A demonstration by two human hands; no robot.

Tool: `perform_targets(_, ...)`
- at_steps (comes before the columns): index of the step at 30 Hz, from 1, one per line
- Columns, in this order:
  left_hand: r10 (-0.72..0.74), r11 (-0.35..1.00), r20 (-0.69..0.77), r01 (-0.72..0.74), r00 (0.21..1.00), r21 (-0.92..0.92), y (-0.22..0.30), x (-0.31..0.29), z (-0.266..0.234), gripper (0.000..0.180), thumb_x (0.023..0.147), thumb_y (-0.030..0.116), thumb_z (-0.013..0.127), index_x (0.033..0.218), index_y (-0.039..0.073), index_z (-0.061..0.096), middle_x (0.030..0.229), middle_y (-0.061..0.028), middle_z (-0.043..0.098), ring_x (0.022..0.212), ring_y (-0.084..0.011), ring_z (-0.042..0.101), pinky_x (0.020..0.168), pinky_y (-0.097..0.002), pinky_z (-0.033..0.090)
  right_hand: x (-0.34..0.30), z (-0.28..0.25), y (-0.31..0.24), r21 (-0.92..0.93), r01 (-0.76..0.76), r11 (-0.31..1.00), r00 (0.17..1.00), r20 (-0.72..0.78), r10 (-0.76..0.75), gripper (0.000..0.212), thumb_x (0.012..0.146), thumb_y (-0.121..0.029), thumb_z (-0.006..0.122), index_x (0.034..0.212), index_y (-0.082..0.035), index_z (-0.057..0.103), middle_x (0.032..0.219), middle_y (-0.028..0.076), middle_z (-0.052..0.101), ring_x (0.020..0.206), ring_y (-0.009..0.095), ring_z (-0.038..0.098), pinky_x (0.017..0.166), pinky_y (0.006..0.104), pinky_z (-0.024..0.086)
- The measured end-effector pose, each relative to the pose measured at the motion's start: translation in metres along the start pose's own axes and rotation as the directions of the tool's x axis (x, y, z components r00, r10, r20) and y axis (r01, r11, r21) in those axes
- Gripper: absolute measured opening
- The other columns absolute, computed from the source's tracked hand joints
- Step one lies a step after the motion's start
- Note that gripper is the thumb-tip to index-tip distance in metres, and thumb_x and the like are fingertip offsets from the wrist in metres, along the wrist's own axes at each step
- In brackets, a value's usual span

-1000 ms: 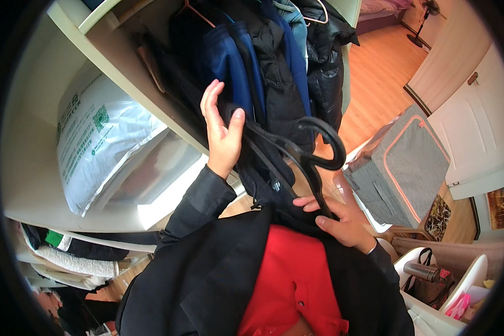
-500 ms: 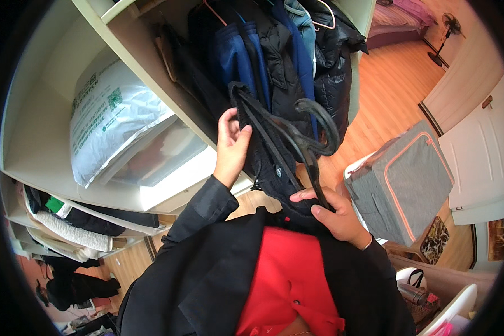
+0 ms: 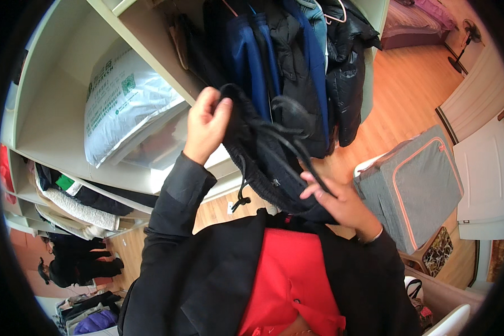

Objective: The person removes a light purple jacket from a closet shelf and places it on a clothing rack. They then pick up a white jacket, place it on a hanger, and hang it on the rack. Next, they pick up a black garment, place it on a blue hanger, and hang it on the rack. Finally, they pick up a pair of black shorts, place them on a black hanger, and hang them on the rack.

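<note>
A dark pair of drawstring trousers [image 3: 257,173] is stretched between my hands in front of my chest, the waistband opened out. My left hand [image 3: 204,126] is closed on the upper left end of the waistband. From that waistband a knotted cord [image 3: 242,199] dangles. A black clothes hanger [image 3: 305,159] slants across the opening, its blurred hook upward. My right hand [image 3: 347,207] has its fingers closed round the hanger's lower end, beside the waistband's right side. Whether it also grips the cloth is hard to make out.
Ahead, a wardrobe holds hanging jackets [image 3: 285,50] and trousers. A white plastic package [image 3: 126,103] fills a shelf at left, above folded clothes [image 3: 78,204]. To the right stands a grey storage box [image 3: 411,187]. A person in black [image 3: 81,266] is at the far left.
My left hand has moved left, pulling the waistband wider. The hanger has tilted and shifted slightly left, its hook lower and blurred. My right hand stays near the hanger's end.
</note>
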State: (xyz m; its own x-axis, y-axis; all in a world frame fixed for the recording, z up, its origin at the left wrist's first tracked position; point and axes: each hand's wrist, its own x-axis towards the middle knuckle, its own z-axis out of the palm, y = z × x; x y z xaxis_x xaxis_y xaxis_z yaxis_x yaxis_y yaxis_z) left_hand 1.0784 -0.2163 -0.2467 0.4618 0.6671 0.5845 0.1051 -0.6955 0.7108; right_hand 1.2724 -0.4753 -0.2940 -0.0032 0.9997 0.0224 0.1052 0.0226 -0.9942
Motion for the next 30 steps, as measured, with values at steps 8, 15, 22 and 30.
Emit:
perform_targets(8,0.327,0.921,0.219,-0.362,0.919,0.142,0.016,0.027,0.018,0.018,0.077,0.007,0.065,0.075,0.003,0.048,0.107,-0.0124,0.063,0.1,-0.0314,0.057,0.092,-0.0397,0.043,0.011,-0.028,-0.014,0.053,0.146,0.988,0.989,-0.014,-0.145,0.034,0.099,-0.012,0.05,0.13,0.002,0.054,0.101,0.001,0.063,0.102,0.012,0.057,0.101,0.028,0.039)
perform_targets(15,0.196,0.937,0.511,-0.314,0.837,0.155,0.009,0.025,0.008,0.038,0.08,0.03,0.077,0.093,0.005,0.051,0.075,-0.0123,0.056,0.065,-0.0305,0.055,0.063,-0.0346,0.046,0.001,-0.023,-0.007,0.008,0.154,0.988,0.988,-0.003,-0.154,0.037,0.098,-0.011,0.053,0.133,0.0,0.055,0.092,0.0,0.059,0.092,0.009,0.054,0.091,0.0263,0.042)
perform_targets(22,0.226,0.807,0.652,-0.514,0.724,0.291,0.007,0.031,0.017,0.029,0.09,0.026,0.068,0.082,0.001,0.058,0.074,-0.0164,0.058,0.068,-0.0353,0.06,0.062,-0.0389,0.048,0.006,-0.055,-0.017,-0.223,0.171,0.96,0.985,0.015,-0.172,0.035,0.094,-0.019,0.063,0.126,-0.004,0.059,0.109,0.008,0.058,0.1,0.017,0.056,0.089,0.0295,0.045)
perform_targets(30,0.188,0.888,0.414,-0.334,0.891,0.316,0.012,0.045,-0.004,0.027,0.089,0.029,0.07,0.092,0.002,0.064,0.076,-0.0165,0.06,0.069,-0.0334,0.06,0.063,-0.0379,0.048,0.015,-0.067,-0.043,-0.457,0.015,0.889,0.885,-0.408,-0.225,0.044,0.086,-0.014,0.07,0.127,-0.004,0.057,0.109,0.008,0.062,0.107,0.017,0.056,0.096,0.0311,0.043)
